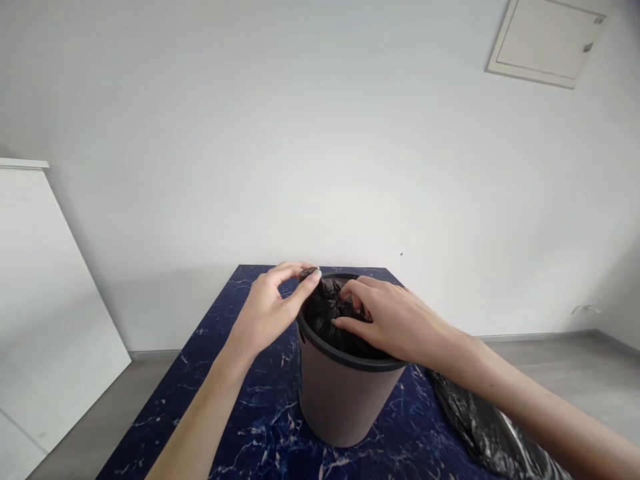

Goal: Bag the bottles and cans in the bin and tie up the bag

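A taupe trash bin point(345, 407) with a dark rim stands upright on the blue table. Inside it sits a black trash bag point(327, 303), bunched and creased toward a gathered point. My left hand point(273, 303) is at the bin's left rim, thumb and fingers closed on a dark rolled piece of the bag. Over the bin's opening, my right hand point(387, 317) reaches in from the right. Its thumb and curled index finger are apart on either side of the bag's gathered part, with the thumb tip touching the plastic. The bag's lower portion is hidden within the bin.
The blue marble-patterned table point(270, 420) extends back to a white wall point(320, 147). More black plastic point(490, 427) lies at the table's right side, under my right forearm. A white cabinet point(55, 300) stands on the left, and a wall panel point(547, 40) is at upper right.
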Demonstrator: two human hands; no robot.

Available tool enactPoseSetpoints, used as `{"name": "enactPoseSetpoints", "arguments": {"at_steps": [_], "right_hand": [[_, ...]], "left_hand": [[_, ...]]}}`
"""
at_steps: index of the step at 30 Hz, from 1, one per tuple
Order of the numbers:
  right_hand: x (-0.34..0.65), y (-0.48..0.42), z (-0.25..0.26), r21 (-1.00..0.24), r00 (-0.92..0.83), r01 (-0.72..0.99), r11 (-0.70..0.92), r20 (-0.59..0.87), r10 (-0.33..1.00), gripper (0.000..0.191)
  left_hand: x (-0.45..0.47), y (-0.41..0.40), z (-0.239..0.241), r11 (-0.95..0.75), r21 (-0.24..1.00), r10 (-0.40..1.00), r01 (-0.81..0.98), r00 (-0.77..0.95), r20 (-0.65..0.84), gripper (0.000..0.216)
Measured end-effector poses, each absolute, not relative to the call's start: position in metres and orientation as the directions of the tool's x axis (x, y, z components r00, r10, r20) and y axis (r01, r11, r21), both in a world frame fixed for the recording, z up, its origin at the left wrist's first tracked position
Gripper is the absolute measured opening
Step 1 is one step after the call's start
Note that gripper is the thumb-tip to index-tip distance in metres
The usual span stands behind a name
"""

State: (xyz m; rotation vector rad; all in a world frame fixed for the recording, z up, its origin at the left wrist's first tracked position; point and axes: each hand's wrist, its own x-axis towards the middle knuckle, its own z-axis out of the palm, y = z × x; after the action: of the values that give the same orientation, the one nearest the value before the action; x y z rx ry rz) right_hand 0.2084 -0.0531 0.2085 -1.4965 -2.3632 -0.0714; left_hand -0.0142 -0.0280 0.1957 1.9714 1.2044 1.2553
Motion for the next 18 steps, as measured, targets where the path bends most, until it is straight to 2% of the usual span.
{"name": "enactPoseSetpoints", "arguments": {"at_steps": [2,4,7,9,13,16,18], "right_hand": [[0.202,-0.050,0.208,-0.085,-0.406,0.892,0.445,0.286,0.868,0.014],[0.203,-0.049,0.208,-0.117,-0.421,0.878,0.464,0.273,0.865,0.014],[0.210,-0.056,0.210,-0.187,-0.390,0.867,0.462,0.324,0.862,0.013],[0.216,-0.063,0.213,-0.210,-0.358,0.859,0.467,0.407,0.840,0.014],[0.222,-0.074,0.224,-0.239,-0.264,0.819,0.522,0.651,0.712,0.017],[0.230,-0.071,0.237,-0.243,-0.132,0.810,0.534,0.812,0.569,0.017],[0.243,-0.062,0.245,-0.321,0.003,0.775,0.545,0.863,0.505,0.017]], "left_hand": [[-0.016,-0.031,0.196,-0.513,0.738,0.857,0.438,0.221,0.465,0.043],[-0.020,-0.034,0.195,-0.524,0.700,0.852,0.485,0.298,0.431,0.052],[-0.025,-0.040,0.196,-0.508,0.691,0.843,0.514,0.463,0.276,0.099],[-0.025,-0.043,0.196,-0.507,0.696,0.817,0.508,0.539,0.202,0.123],[-0.023,-0.043,0.195,-0.505,0.688,0.817,0.520,0.546,0.187,0.145],[-0.024,-0.043,0.192,-0.526,0.686,0.804,0.502,0.555,0.211,0.149],[-0.025,-0.044,0.191,-0.557,0.666,0.790,0.496,0.564,0.240,0.146]]}}
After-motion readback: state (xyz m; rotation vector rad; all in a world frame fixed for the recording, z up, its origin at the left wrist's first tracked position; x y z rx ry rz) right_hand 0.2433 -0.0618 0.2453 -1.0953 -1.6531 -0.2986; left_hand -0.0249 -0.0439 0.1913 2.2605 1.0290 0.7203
